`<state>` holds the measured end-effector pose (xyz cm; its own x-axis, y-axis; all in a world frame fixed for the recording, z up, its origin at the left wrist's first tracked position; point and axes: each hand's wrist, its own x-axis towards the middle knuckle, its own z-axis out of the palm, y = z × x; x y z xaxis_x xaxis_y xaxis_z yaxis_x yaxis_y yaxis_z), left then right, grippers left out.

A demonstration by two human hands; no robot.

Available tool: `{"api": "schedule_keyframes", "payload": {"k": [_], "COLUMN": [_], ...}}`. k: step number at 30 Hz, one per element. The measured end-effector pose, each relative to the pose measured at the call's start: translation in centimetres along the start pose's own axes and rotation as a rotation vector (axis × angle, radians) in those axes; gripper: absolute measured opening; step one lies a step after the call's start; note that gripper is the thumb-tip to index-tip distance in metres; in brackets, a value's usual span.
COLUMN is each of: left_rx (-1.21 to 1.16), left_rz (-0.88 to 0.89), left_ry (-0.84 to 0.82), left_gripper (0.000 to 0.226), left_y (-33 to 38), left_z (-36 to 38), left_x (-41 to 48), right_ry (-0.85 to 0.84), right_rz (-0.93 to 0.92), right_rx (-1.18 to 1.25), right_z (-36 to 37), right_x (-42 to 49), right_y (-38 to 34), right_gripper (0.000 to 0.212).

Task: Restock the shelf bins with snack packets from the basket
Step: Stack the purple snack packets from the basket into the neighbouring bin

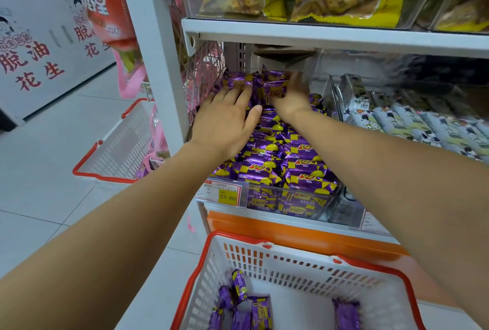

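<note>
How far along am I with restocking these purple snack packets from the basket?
Mostly done: the clear bin is piled nearly full of purple packets. In hand: the left hand and right hand are on packets at the bin's back. Left: a few leftover packets lie in the red-rimmed basket.

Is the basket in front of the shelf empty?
No, several purple snack packets lie on the bottom of the red-rimmed white basket.

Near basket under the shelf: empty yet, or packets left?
Not empty. A few purple packets lie in the near basket, most at its left and one at right; much of its floor is bare.
</note>
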<state>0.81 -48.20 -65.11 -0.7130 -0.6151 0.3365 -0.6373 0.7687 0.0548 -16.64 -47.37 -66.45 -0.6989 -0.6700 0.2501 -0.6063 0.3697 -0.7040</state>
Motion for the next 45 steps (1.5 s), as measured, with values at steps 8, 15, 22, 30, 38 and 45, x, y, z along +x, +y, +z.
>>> {"api": "schedule_keyframes", "payload": {"k": [8,15,22,30,38,45], "left_rx": [0.02,0.019,0.077,-0.033,-0.201,-0.202], "left_rz": [-0.001,0.005,0.034,0.121,-0.097,-0.27], "left_ry": [-0.011,0.0,0.063,0.236,-0.284,-0.966], "left_gripper": [0.07,0.082,0.064,0.041,0.019,0.031], "left_y": [0.0,1.0,2.4,5.4,7.6,7.9], "left_z": [-0.1,-1.6,-4.5,-5.0,2.6,11.7], "left_x": [-0.1,-1.9,-5.6,-14.2,-24.5,-29.7], "right_ry": [0.106,0.016,-0.038,-0.122,-0.512,-1.164], "right_rz": [0.014,0.063,-0.048,-0.241,-0.213,0.172], "right_rx": [-0.003,-0.108,-0.046,0.217,0.105,-0.338], "right_z": [-0.5,-1.5,-4.9,-9.0,-7.2,-3.0], "right_x": [-0.9,-2.4,-6.6,-16.6,-26.0,-29.5], "right_y": [0.1,-0.8,-1.6,-1.0,5.5,15.9], "right_gripper": [0.061,0.092,0.028,0.014,0.014,0.03]}}
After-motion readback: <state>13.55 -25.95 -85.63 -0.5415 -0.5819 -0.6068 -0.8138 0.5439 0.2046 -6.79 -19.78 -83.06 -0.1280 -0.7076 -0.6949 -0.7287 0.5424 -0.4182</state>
